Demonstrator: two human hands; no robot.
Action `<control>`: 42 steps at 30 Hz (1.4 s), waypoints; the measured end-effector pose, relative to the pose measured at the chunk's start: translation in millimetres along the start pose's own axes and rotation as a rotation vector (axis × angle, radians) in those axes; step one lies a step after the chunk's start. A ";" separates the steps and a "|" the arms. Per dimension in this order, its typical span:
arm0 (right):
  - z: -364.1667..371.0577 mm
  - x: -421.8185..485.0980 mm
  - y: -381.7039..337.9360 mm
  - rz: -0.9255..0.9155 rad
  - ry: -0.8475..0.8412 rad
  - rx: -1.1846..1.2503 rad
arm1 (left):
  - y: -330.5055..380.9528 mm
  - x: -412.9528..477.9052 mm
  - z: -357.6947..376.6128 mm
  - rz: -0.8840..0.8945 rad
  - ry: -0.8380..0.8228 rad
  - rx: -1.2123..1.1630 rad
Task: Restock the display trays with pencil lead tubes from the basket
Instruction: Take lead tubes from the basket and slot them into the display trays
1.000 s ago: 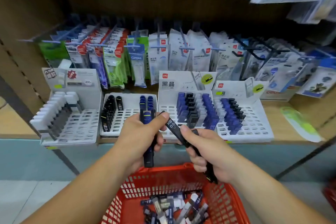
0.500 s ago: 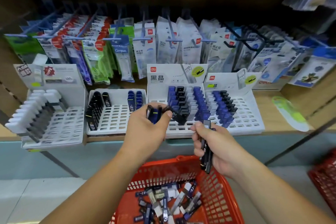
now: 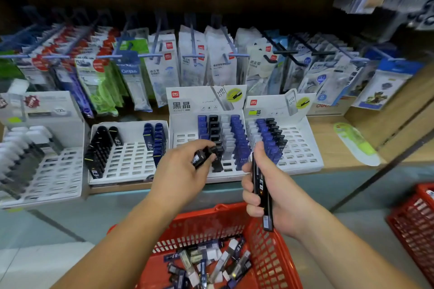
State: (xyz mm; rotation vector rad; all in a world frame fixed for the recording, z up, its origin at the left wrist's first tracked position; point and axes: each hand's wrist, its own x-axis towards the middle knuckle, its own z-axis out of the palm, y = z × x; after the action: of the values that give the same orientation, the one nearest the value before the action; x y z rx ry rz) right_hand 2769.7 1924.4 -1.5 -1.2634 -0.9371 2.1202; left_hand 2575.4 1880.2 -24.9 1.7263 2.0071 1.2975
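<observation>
Left hand point(image 3: 178, 176) pinches one dark pencil lead tube point(image 3: 199, 158), now moved forward to the black row of the white slotted display tray point(image 3: 187, 139) ahead. I'd say insertion is next. Right hand point(image 3: 277, 202) grips spare black tubes point(image 3: 261, 185) above the red plastic basket point(image 3: 266, 253).

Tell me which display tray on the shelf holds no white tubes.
The second tray from the left: it holds only black tubes on its left and blue tubes on its right, and it alone lacks a header card.

Hands point(image 3: 180, 172) point(image 3: 272, 197) grip lead tubes point(image 3: 261, 185) — black, seemingly — near trays point(image 3: 303, 164).
</observation>
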 end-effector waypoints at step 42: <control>36.9 -4.5 5.5 -0.080 -0.330 -0.489 | 18.8 -15.1 -46.7 -0.512 -0.330 -0.800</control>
State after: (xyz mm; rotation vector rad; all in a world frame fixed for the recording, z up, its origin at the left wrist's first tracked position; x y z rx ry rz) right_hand 2738.5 1906.5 9.1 -1.0725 -1.6990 2.1471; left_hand 2563.3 1843.3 10.5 0.9022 1.3260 1.2637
